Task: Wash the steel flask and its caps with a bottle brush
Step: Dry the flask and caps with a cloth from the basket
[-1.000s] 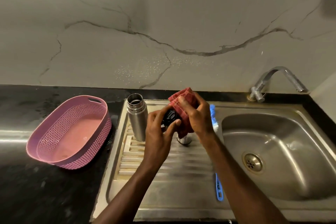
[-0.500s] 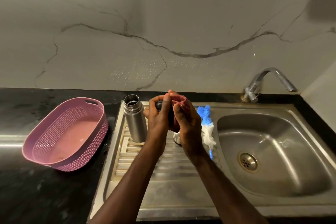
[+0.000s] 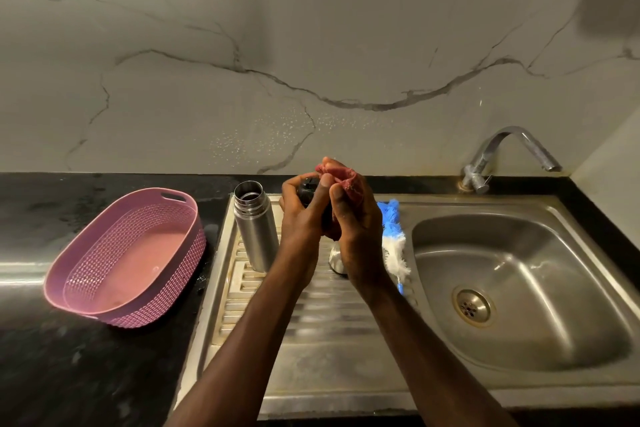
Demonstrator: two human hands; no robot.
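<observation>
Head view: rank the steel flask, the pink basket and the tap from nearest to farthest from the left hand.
1. steel flask: upright on the drainboard, just left of the left hand.
2. pink basket: on the dark counter, farther left.
3. tap: at the back wall, far right, beyond the sink bowl.

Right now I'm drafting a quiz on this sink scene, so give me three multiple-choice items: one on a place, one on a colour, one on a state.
1. Where does the steel flask stand?
A. on the drainboard
B. in the sink bowl
C. in the basket

2. What colour is the basket?
A. green
B. pink
C. white

3. The flask's mouth is:
A. capped
B. covered by cloth
C. open

Answers: 1 A, it stands upright on the ridged drainboard. 2 B, its woven wall is pink. 3 C, its rim shows bare, no cap on it.
</observation>
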